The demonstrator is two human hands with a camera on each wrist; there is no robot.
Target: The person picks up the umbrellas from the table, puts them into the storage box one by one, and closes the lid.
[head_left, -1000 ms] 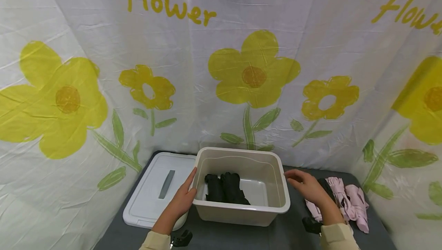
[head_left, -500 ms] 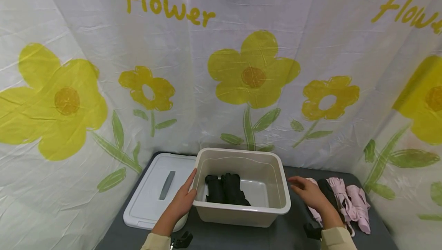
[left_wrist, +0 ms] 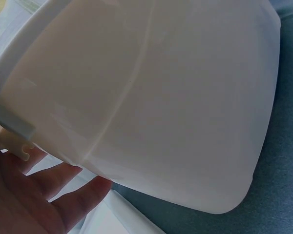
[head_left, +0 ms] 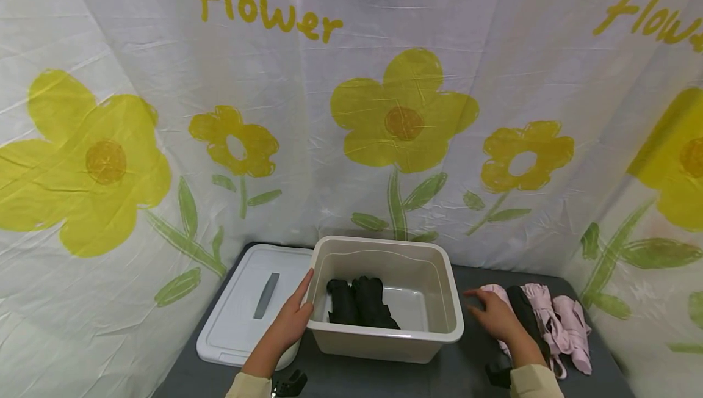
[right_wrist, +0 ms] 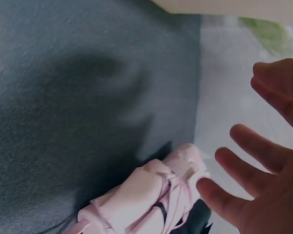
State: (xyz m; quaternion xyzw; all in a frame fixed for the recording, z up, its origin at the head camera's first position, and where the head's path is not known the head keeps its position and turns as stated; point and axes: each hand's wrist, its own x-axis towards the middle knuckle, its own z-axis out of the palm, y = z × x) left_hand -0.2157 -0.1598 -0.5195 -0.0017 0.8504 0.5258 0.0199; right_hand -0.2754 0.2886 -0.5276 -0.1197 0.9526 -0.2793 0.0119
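From the head camera I see a beige bin [head_left: 376, 347] with two black bundles [head_left: 372, 304] inside. The left hand [head_left: 290, 317] touches the bin's left side, beside a white lid [head_left: 236, 309]. Right of the bin, apart from it, I have the right hand [head_left: 498, 320] near pink bundles [head_left: 573, 328]. A flower-printed curtain [head_left: 307, 148] hangs behind the bin.

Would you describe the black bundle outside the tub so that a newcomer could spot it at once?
On the dark table, find the open beige tub. To its right in the head view lie pink bundles; the black bundle lies among them, second from the left. It is the only black one there, with pink on both sides.
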